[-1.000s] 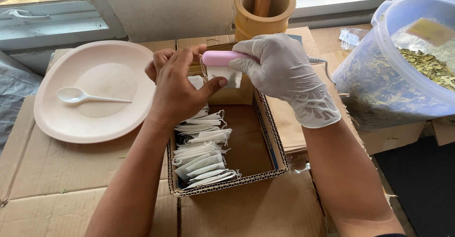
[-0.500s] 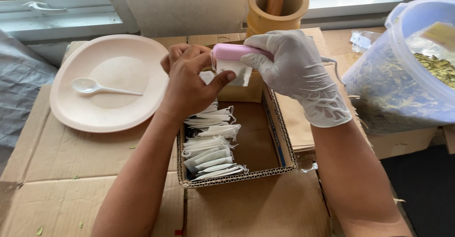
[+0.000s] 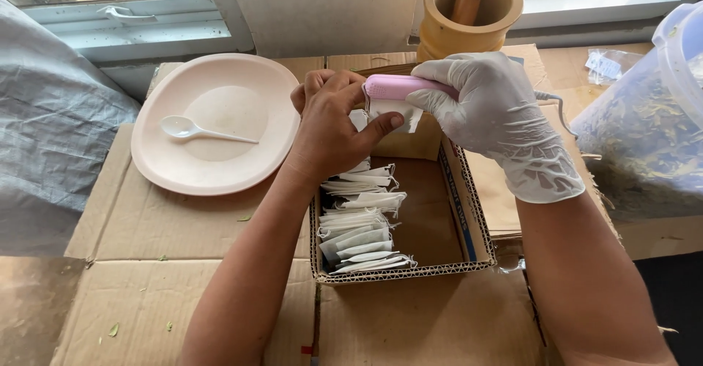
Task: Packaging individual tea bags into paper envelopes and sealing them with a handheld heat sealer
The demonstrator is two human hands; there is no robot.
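Note:
My left hand (image 3: 333, 120), bare, pinches a small white sachet (image 3: 392, 113) by its lower edge. My right hand (image 3: 491, 109), in a white glove, grips a pink hand-held sealer (image 3: 399, 87) clamped over the top of that sachet. Both hands hover above the far end of an open cardboard box (image 3: 469, 219). A row of several filled white sachets (image 3: 362, 223) lies stacked along the left side of the box.
A cream plate (image 3: 220, 124) with a white plastic spoon (image 3: 194, 129) sits at the left on flattened cardboard. A wooden mortar with pestle (image 3: 469, 10) stands behind the hands. A clear tub of dried leaves (image 3: 644, 131) is at the right; grey cloth (image 3: 51, 146) at the left.
The hands keep their grip on sachet and sealer; the view has shifted so everything sits slightly lower and further right in the picture.

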